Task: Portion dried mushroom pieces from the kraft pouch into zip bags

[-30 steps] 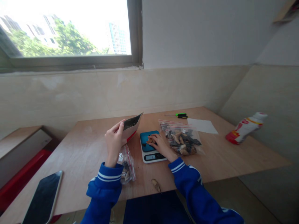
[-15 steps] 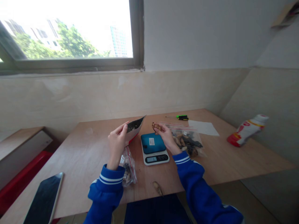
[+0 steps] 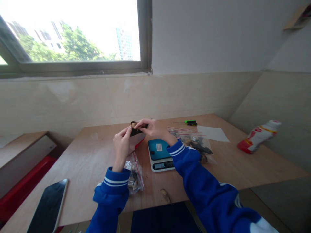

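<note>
My left hand [image 3: 121, 142] is closed on the edge of a red-and-white pouch [image 3: 136, 139], held tilted above the table with its dark mouth facing up. My right hand [image 3: 153, 129] reaches across to that mouth, fingers pinched around small brown dried pieces [image 3: 134, 125]; their exact kind is unclear. Below the right forearm sits a kitchen scale [image 3: 157, 150] with a blue top and a lit display, partly covered by the sleeve. A clear zip bag [image 3: 134, 176] of dried pieces lies below the pouch. One brown dried piece [image 3: 166, 195] rests near the table's front edge.
Larger zip bags of brown and dark pieces [image 3: 204, 149] lie right of the scale. Behind them are screwdrivers [image 3: 191, 123] and white paper [image 3: 213, 133]. A red-and-white bottle [image 3: 259, 136] stands at right, a phone [image 3: 48, 205] lies at front left, and a window [image 3: 73, 35] is beyond.
My right hand has moved left from above the scale to the pouch's mouth, carrying the brown pieces. The left hand still holds the pouch in nearly the same place.
</note>
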`<state>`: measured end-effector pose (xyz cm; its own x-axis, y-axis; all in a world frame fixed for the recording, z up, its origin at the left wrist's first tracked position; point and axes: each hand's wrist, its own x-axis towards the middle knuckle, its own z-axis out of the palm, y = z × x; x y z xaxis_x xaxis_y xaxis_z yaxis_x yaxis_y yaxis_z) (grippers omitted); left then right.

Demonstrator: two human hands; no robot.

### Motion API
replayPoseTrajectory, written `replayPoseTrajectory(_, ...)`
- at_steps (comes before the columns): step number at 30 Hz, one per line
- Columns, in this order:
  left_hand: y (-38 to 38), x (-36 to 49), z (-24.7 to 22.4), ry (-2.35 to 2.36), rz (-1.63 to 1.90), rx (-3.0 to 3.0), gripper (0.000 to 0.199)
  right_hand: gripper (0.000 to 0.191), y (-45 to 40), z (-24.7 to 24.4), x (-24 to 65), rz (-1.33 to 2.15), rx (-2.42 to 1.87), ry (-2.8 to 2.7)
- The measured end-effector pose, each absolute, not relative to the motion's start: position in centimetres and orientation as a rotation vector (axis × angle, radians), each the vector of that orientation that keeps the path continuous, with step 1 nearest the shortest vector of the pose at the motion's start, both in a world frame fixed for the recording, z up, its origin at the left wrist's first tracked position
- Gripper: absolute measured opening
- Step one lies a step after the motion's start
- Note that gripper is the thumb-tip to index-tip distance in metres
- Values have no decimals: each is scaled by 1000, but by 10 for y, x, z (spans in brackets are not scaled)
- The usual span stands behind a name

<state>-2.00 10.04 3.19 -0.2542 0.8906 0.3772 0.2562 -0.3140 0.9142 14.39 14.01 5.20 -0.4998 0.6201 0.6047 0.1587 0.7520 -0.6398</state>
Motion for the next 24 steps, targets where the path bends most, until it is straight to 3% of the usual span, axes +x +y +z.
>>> replayPoseTrajectory(5,104,-23,32,1325,1647,1432,34,31,131,56,150,260,-670,-2199)
replayPoseTrajectory(10,107,-24,33,1342,1649,1441,35,29,120,47,161,222,-714,-2028)
replayPoseTrajectory(16,108,-24,34,1373,1634,1443,34,11,104,-22,186,296,-1173,-2098)
replayPoseTrajectory(20,106,-22,33,1353,1652,1447,32,17,100,-64,187,142,-1404,-2284)
replayPoseTrajectory(24,104,-23,33,1322,1648,1456,32,14,100,-76,185,107,-1425,-2321)
